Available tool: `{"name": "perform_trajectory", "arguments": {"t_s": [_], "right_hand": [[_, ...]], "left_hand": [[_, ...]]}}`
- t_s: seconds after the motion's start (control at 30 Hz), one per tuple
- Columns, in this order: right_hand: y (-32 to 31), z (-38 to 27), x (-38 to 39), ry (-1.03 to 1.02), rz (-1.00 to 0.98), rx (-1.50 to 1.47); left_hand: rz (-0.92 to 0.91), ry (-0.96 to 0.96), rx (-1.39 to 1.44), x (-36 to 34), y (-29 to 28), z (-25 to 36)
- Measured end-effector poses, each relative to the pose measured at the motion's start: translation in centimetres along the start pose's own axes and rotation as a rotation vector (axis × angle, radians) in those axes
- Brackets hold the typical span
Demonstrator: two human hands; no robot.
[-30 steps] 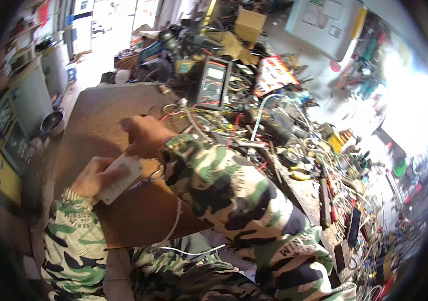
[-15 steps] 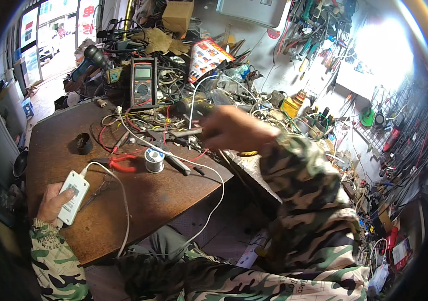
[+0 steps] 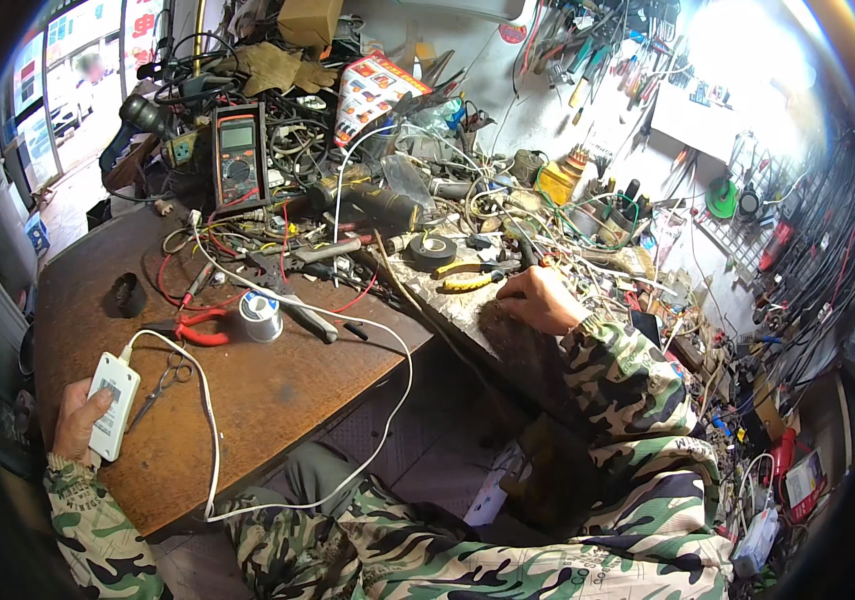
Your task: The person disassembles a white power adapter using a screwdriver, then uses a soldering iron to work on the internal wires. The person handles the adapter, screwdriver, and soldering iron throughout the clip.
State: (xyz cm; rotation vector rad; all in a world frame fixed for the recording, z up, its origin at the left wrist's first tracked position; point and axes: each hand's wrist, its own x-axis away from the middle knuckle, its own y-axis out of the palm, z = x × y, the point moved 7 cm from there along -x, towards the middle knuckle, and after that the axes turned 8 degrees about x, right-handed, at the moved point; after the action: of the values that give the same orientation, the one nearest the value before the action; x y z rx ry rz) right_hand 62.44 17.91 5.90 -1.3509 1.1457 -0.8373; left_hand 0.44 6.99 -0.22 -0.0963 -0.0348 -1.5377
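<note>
My left hand [image 3: 72,418] grips a white box-shaped device [image 3: 113,408] at the table's left edge, thumb on its face. A white cable [image 3: 390,420] leaves the device's top end, loops over the table's front edge and runs back across the table. My right hand [image 3: 544,300] is lowered over the side bench with its fingers bent together; whatever may be between them is hidden. Just left of those fingers lie yellow-handled pliers [image 3: 469,281], with a roll of black tape [image 3: 433,252] behind. Small scissors [image 3: 163,385] rest beside the white device.
On the wooden table [image 3: 247,400] are red-handled pliers [image 3: 205,334], a solder spool [image 3: 261,319] and a dark cup [image 3: 127,296]. A multimeter [image 3: 238,165] stands behind, amid tangled cables. Tools and wires crowd the right wall. A gap separates the table's front from my lap.
My right hand has moved right and down from above the table's far right corner to the side bench beside the yellow-handled pliers. The view has shifted; my left hand still holds the device.
</note>
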Motion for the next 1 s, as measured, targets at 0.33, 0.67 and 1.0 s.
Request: {"name": "perform_trajectory", "arguments": {"t_s": [0.33, 0.67, 1.0], "right_hand": [[1.2, 1.0, -0.6, 0.031, -0.032, 0.022], [-3.5, -6.9, -1.2, -0.063, 0.177, -0.012], [2.7, -43.5, -1.4, -0.860, 0.087, -0.631]], "left_hand": [[-0.024, 0.010, -0.008, 0.0, 0.9, 0.7], [0.050, -0.088, 0.141, -1.5, -0.5, -1.2], [0.224, -0.067, -0.138, 0.4, -2.9, 0.0]]}}
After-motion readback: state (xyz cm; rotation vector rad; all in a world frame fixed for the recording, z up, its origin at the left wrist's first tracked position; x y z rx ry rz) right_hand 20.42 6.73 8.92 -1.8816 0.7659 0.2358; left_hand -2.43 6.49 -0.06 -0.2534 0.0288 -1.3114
